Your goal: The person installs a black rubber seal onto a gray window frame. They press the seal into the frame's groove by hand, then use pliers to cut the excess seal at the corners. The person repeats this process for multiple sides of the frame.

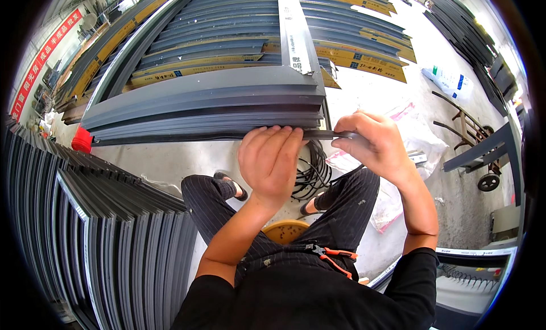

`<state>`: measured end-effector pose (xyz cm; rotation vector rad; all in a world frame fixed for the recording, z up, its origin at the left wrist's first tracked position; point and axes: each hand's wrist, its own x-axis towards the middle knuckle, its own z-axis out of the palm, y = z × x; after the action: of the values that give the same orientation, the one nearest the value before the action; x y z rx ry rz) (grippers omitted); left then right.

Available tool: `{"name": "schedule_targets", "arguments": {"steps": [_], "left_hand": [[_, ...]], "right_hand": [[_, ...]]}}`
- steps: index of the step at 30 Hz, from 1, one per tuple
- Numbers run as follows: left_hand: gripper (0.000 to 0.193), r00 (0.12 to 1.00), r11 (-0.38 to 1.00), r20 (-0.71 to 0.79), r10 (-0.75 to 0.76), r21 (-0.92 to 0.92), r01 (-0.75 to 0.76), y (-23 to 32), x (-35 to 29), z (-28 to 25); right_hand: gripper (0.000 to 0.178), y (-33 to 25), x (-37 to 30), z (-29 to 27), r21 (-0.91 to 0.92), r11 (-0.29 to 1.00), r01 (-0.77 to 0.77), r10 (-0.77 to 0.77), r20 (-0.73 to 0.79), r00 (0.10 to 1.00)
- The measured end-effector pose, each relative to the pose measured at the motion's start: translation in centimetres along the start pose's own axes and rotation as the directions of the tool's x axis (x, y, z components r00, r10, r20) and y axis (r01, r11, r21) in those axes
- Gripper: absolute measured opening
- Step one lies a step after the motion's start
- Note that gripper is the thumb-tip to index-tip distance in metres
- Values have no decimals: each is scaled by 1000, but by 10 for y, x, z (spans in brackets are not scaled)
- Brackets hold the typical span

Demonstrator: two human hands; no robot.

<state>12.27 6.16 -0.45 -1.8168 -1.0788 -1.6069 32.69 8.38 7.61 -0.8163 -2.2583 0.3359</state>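
Observation:
A stack of grey metal window frames (205,100) lies in front of me, with a black rubber strip (187,138) running along its near edge. My left hand (270,162) is closed over the strip near the stack's right corner, fingers side by side and curled over the edge. Just past that corner, my right hand (369,142) pinches the strip's end between thumb and fingers. Loose black strip (311,171) hangs in coils below, between my legs. Pliers with orange handles (335,256) lie across my lap.
Many dark frames (136,262) stand upright at my left. A yellow-brown basin (286,232) is between my legs, and a red bucket (82,139) stands past the stack's left end. White plastic sheeting (418,137) and a hand cart (463,128) are on the right.

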Motion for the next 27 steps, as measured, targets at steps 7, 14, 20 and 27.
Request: {"name": "schedule_targets", "arguments": {"steps": [7, 14, 20, 27], "left_hand": [[26, 1000, 1000, -18, -7, -7, 7, 14, -7, 20], [24, 991, 989, 15, 134, 64, -134, -12, -16, 7], [24, 982, 974, -64, 177, 158, -165, -72, -15, -35], [23, 989, 986, -58, 139, 98, -133, -69, -9, -40]], "right_hand": [[19, -3, -1, 5, 38, 998, -51, 51, -14, 999], [19, -4, 1, 6, -88, 996, 1, -4, -28, 1000], [20, -4, -1, 12, -87, 996, -3, -2, -57, 998], [18, -4, -5, 13, -73, 997, -11, 5, -74, 997]]}}
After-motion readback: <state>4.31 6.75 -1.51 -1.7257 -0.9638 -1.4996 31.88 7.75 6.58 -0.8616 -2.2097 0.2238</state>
